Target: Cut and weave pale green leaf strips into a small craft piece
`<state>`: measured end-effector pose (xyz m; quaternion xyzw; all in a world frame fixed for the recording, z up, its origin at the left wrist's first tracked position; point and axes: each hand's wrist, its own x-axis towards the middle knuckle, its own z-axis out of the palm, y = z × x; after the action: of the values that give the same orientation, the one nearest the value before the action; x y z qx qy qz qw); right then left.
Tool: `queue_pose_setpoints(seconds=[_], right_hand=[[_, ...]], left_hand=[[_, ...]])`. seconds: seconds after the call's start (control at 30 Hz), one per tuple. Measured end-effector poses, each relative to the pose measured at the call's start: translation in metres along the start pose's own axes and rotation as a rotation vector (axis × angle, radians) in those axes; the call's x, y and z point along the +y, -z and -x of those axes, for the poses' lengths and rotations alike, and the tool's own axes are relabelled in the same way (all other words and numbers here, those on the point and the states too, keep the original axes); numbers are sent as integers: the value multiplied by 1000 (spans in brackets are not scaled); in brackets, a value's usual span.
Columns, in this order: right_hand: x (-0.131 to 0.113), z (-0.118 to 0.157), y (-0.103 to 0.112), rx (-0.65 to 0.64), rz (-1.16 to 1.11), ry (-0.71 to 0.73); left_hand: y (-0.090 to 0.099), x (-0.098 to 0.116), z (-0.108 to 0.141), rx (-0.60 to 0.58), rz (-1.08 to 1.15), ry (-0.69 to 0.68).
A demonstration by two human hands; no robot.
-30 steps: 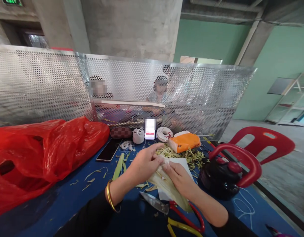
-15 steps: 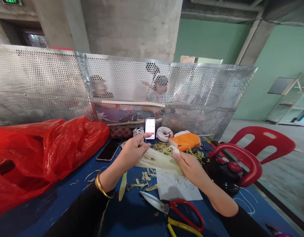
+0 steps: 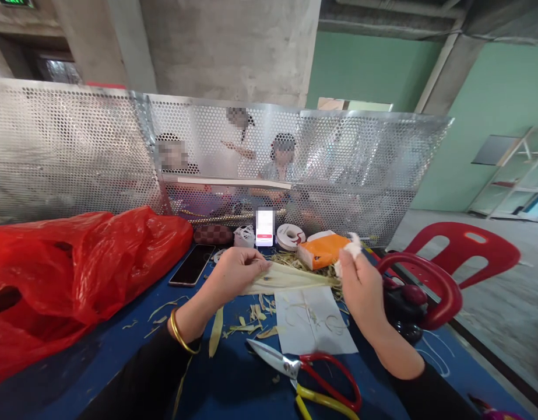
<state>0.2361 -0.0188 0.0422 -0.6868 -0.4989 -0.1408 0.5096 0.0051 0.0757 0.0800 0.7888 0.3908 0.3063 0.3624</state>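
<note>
Pinched in my left hand (image 3: 234,274) is the left end of a wide, pale corn husk (image 3: 292,276), which stretches out to the right over the table. My right hand (image 3: 362,289) is closed on a crumpled white tissue (image 3: 352,247), raised just beyond the husk's right end. Whether those fingers also touch the husk I cannot tell. Below the husk lies a white paper sheet (image 3: 310,326) with thin fibres on it. Nearer to me are scissors (image 3: 290,367) with one red and one yellow handle. Husk scraps (image 3: 256,315) are scattered left of the paper.
A red plastic bag (image 3: 115,256) covers the table's left side, near a dark phone (image 3: 193,265). Toward the back stand a lit phone (image 3: 264,227), a ribbon spool (image 3: 289,237) and an orange tissue pack (image 3: 325,249). On the right is a black kettle (image 3: 404,312) with a red handle.
My right hand has moved right and slightly up with the tissue, away from the husk's middle. The left hand has drawn back from the lit phone's screen and holds the husk.
</note>
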Motion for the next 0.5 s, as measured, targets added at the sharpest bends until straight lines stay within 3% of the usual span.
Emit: queue_pose_setpoints(seconds=[0.07,0.13,0.23,0.33,0.5], right_hand=[[-2,1,5,132,29,67],[-11,8,7,174,49,294],[-30,25,1,35,135,673],[-41,42,-12,-87,240,850],[-32,43,-19,-7,224,948]], left_hand=[[-2,1,1,24,0,12],[-5,3,2,37,9,8],[-16,4,4,27,84,16],[-28,4,6,-36,229,74],[-39,4,8,-114,334,141]])
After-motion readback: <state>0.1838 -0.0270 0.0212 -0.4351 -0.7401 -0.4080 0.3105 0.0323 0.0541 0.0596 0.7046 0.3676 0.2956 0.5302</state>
